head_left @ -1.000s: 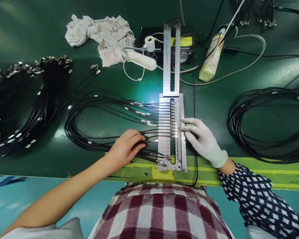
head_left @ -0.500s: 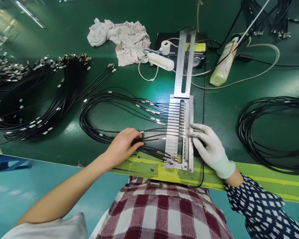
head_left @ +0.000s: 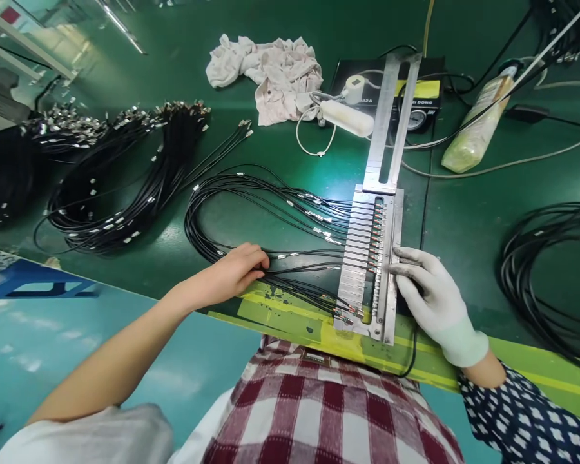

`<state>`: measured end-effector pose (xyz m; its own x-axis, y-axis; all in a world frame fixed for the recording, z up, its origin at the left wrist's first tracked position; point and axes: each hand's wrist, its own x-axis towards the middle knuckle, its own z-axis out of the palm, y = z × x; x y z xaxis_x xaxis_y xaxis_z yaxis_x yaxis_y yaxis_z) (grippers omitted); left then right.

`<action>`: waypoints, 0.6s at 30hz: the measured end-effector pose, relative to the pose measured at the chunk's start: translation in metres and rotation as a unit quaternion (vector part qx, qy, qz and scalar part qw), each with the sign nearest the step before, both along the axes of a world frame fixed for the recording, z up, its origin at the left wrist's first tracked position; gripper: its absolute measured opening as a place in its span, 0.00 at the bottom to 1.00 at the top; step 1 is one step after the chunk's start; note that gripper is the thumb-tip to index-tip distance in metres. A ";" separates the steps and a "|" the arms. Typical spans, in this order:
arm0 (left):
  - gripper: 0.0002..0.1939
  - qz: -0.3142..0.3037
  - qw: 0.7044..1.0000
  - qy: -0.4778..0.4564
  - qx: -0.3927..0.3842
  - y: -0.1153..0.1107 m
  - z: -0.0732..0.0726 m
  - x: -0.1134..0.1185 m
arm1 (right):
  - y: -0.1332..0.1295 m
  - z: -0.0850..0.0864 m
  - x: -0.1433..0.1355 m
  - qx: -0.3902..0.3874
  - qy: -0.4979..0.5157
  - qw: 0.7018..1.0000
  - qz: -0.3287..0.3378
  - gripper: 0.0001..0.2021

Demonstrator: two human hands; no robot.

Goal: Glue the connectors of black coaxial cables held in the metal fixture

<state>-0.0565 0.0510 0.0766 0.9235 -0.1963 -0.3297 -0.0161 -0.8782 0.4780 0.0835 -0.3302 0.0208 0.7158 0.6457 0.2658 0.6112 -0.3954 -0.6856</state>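
On the green table (head_left: 251, 222), head view: metal fixture (head_left: 352, 283) sits near the front edge, just right of centre, on the table and partly over a yellow-green strip (head_left: 270, 309). Slotted upper plate (head_left: 381, 138) extends from its far end. Black cables (head_left: 191, 219) loop out to the left; many lie side by side across the grooves, tips at the slot. A bunch of loose cable ends (head_left: 348, 314) rests on the near left corner.

Left hand (head_left: 239, 270), bare: fingers curled narrow around some of the cables, left of the fixture. Right hand (head_left: 432, 293), white glove: fingers slightly spread, tips against the fixture's right rail (head_left: 390, 316), no cable in them.

Around: big cable bundle (head_left: 164, 167) far left, crumpled cloth (head_left: 290, 74) behind, white lamp-like unit (head_left: 345, 118) by a black box (head_left: 430, 113), bottle (head_left: 466, 151) lying tilted, another cable coil (head_left: 512, 258) at right.
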 end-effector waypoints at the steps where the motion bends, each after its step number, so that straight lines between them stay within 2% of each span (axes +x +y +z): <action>1: 0.10 -0.006 1.000 0.005 -0.008 0.001 0.001 0.002 | 0.000 0.000 0.000 0.000 0.002 1.000 0.001 0.10; 6: 0.12 -0.027 0.999 0.011 -0.028 0.008 0.002 0.008 | 0.000 0.000 0.000 -0.001 0.000 1.000 0.000 0.11; 11: 0.10 -0.018 1.000 0.013 -0.015 0.008 0.002 0.010 | 0.001 0.001 0.000 -0.005 -0.001 1.000 0.000 0.10; 14: 0.09 -0.004 0.999 -0.001 0.046 0.001 0.003 0.007 | 0.001 0.000 0.000 -0.006 -0.001 1.000 -0.001 0.10; 18: 0.11 -0.015 0.973 -0.113 0.201 -0.013 0.001 -0.001 | 0.001 0.001 -0.001 0.000 -0.001 1.000 -0.001 0.10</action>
